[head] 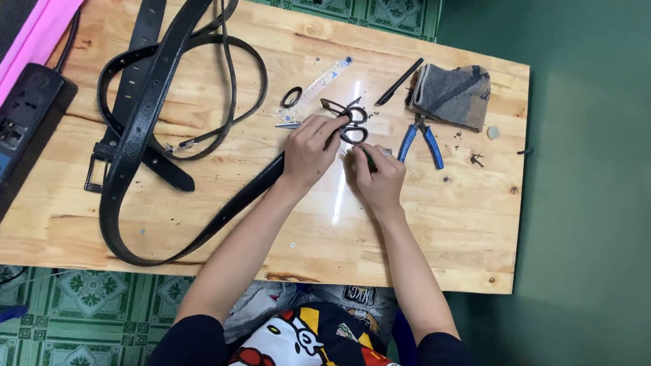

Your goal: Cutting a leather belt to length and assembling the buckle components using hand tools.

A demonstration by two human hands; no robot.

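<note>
On one wooden board [185, 212], two hands [308, 151] [379, 176] work one black belt [209, 218].

Place: we judge a home leather-repair bench | signs: wooden board [184, 204] on patterned floor mat [77, 326], black belts [135, 106], blue-handled pliers [419, 140], power strip [3, 142].

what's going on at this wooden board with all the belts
A person works over a wooden board on the floor. Their left hand pins the end of a black belt beside black scissors, while the right hand holds a thin dark tool at that end. Blue-handled pliers, a ruler and more belts lie around.
</note>
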